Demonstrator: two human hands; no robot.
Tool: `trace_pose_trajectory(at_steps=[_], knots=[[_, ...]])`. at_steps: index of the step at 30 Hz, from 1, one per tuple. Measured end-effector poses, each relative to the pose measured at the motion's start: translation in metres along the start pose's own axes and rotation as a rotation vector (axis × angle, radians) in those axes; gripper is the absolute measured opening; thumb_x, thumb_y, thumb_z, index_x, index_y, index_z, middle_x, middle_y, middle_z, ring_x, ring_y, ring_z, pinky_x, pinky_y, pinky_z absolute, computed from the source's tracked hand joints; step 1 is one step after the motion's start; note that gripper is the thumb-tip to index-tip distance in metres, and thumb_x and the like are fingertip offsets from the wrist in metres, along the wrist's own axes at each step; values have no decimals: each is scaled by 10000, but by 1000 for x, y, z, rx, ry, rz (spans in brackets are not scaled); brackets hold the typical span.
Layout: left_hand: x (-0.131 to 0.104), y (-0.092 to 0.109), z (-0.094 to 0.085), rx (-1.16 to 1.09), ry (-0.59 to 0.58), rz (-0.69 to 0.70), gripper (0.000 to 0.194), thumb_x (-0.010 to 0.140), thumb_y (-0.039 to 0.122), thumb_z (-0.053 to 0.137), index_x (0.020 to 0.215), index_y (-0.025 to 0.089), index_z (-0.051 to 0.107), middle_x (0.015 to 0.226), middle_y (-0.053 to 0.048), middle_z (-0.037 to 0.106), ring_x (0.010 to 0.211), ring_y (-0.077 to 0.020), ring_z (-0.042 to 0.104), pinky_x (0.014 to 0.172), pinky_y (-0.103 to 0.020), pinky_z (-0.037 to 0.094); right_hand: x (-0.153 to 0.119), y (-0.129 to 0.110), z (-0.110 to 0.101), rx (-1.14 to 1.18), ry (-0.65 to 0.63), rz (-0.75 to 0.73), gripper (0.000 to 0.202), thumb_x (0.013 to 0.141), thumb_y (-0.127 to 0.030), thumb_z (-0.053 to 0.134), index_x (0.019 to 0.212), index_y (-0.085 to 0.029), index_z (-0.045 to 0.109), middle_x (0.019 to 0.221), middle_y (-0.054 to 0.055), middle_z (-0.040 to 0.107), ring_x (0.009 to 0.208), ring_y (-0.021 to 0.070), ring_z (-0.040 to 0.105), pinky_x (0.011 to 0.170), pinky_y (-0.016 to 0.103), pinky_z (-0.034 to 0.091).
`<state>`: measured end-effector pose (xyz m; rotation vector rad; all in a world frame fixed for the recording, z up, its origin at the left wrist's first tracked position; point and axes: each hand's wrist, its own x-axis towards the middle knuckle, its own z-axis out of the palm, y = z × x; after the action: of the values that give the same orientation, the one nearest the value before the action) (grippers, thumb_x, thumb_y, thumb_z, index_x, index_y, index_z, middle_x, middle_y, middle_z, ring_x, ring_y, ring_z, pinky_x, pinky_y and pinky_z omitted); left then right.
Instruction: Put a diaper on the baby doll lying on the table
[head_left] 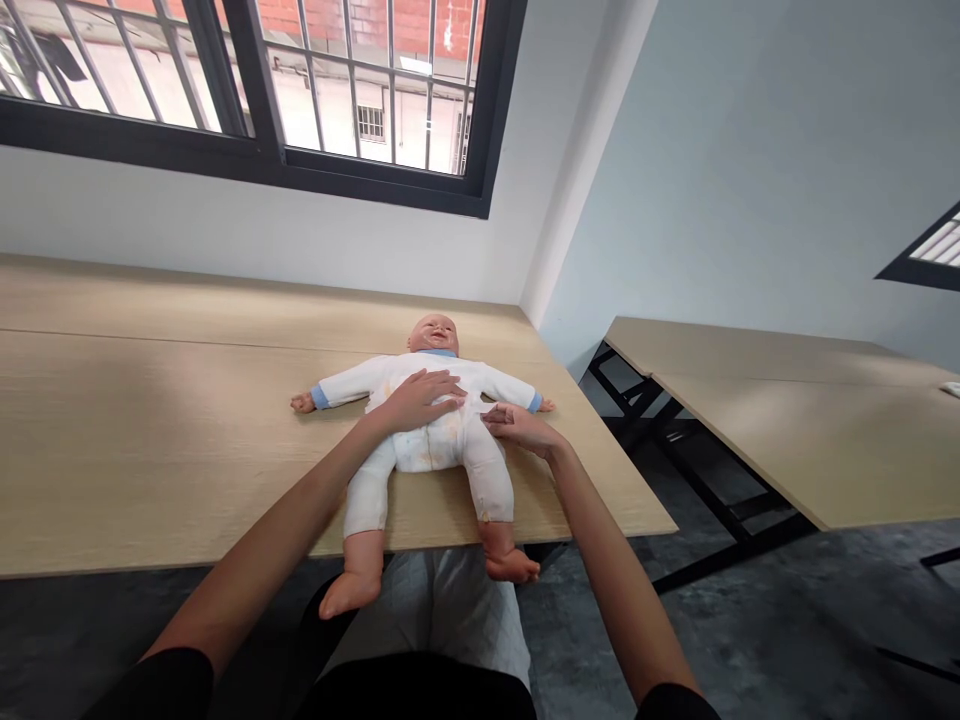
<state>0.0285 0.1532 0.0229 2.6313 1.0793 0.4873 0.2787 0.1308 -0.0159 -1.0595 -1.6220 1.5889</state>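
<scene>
A baby doll (487,490) lies on its back on the wooden table (187,450), head toward the window and feet past the front edge. It wears a white outfit with blue cuffs and collar, and around its hips is a white diaper (429,450) with faint yellowish marks. My left hand (424,400) rests flat on the doll's belly, fingers stretched out and pointing right. At the doll's hip, on the right side, my right hand (517,425) has its fingers bent at the diaper's edge, where a small white flap shows. Its fingertips are partly hidden.
A second wooden table (810,420) with black metal legs stands to the right across a gap. Behind the doll are a white wall and a barred window (375,100). A small white item (951,388) lies on the right table's far edge.
</scene>
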Motion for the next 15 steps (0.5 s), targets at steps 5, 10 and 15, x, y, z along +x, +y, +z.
trace_pose_trajectory(at_steps=[5, 10, 15], knots=[[1, -1, 1, 5, 3, 3, 502, 972, 560, 281, 1209, 293, 634, 1459, -17, 506, 1412, -240, 354, 1179, -494, 187, 1, 3, 8, 134, -56, 19, 399, 619, -269, 833, 947, -185, 621, 991, 42, 668, 968, 192, 612, 907, 311, 470], [0, 0, 0, 7, 6, 2, 512, 972, 564, 275, 1209, 285, 634, 1456, -27, 509, 1410, -235, 357, 1177, -489, 196, 2, -1, 8, 207, 27, 22, 356, 654, -266, 811, 938, -190, 609, 906, 20, 665, 860, 156, 621, 773, 248, 499], [0, 0, 0, 10, 7, 3, 497, 974, 561, 279, 1219, 303, 627, 1453, -7, 513, 1415, -242, 346, 1170, -492, 212, 4, -4, 8, 442, 147, -62, 338, 643, -229, 805, 892, -194, 578, 788, -5, 635, 732, 122, 604, 678, 214, 496]])
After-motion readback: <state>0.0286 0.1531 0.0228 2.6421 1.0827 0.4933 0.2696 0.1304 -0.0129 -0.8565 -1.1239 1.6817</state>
